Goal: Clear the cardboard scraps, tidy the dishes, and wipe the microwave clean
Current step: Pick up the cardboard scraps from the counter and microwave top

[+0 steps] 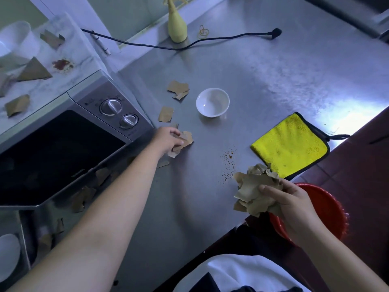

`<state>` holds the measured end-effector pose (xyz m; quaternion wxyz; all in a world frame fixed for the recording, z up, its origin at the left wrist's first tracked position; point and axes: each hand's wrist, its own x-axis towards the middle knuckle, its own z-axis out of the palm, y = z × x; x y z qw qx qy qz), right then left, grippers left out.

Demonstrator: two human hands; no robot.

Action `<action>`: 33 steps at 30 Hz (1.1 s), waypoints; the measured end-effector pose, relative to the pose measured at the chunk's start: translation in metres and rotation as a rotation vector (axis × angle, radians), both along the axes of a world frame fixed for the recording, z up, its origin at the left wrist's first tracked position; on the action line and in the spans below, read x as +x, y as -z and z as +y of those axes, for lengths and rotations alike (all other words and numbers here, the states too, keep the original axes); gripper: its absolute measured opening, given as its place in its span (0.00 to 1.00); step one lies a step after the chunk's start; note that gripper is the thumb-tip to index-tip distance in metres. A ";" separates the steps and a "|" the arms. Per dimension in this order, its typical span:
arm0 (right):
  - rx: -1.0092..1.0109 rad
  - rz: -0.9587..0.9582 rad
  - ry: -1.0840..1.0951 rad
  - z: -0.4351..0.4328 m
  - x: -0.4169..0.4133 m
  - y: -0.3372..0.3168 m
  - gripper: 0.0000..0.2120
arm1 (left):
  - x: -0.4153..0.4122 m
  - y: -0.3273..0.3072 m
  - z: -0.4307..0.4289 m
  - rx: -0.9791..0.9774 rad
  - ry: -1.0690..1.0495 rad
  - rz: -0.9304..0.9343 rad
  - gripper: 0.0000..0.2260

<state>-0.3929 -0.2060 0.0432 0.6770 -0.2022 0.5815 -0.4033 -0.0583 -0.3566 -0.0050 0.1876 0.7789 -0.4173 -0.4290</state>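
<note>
Reaching L hand [168, 138]: fingers curled on scraps [187, 140], mid-frame by microwave [63, 144].
R hand [294, 205]: clutches full wad [255, 190], lower right — may shed bits.
Bowl [202, 110]: near — knock risk.

A broad stretch of the steel counter [273, 66] is left open to the right of and behind the white bowl [212, 102], and a passage is left between the bowl and the yellow cloth [290, 144]. The left side is closed off by the microwave [63, 144], and the lane between it and the bowl is littered with cardboard scraps [166, 114]. The far edge is barred by a black cord [147, 45] and a spray bottle [177, 26], with what appear to be rubber bands [203, 32] just beside the bottle. The near right corner is hemmed in by a red basin [328, 207] set off the counter's edge.
</note>
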 end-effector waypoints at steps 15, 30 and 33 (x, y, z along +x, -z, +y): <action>0.013 0.023 -0.013 -0.020 -0.016 0.002 0.11 | -0.005 0.020 0.025 0.079 0.072 -0.200 0.11; -0.164 -0.063 -0.240 0.014 0.029 -0.034 0.10 | -0.077 -0.064 0.144 -0.151 -0.282 0.484 0.07; -0.173 -0.144 -0.214 0.043 0.043 -0.042 0.06 | -0.101 -0.073 0.174 -0.054 -0.189 0.700 0.10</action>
